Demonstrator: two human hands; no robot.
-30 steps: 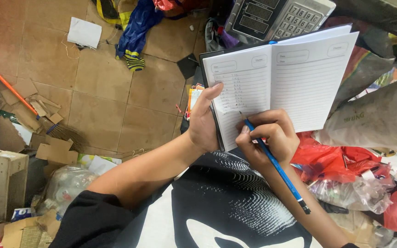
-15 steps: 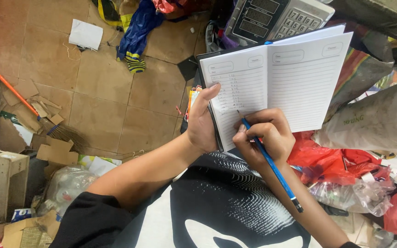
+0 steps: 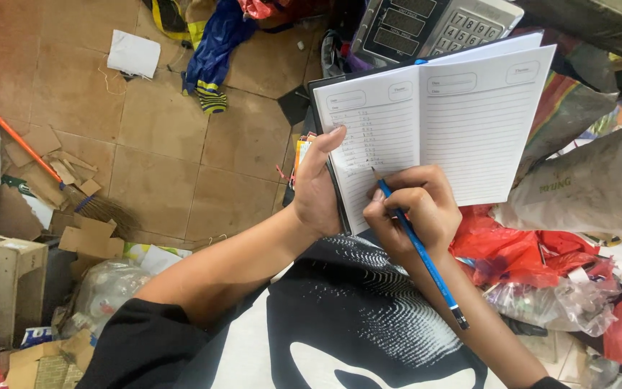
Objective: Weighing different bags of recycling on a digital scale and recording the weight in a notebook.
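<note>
An open lined notebook (image 3: 462, 122) with white pages is held up in front of me. My left hand (image 3: 318, 191) grips its left edge, thumb lying on the left page. My right hand (image 3: 415, 209) holds a blue pencil (image 3: 422, 256) with its tip touching the lower part of the left page, below several short handwritten lines. The right page is blank. My black shirt with a white pattern (image 3: 347, 324) fills the bottom of the view.
A grey weighing scale with a keypad (image 3: 433, 25) lies beyond the notebook. Red and clear plastic bags (image 3: 541, 274) pile at the right beside a pale sack (image 3: 599, 187). On the tiled floor at left lie cardboard scraps (image 3: 66, 173), an orange-handled broom (image 3: 30, 155), blue cloth (image 3: 214, 50) and a wooden crate (image 3: 1, 277).
The notebook and both hands have shifted slightly in the view. The pencil tip stays on the lower left page, with small movement of my right hand.
</note>
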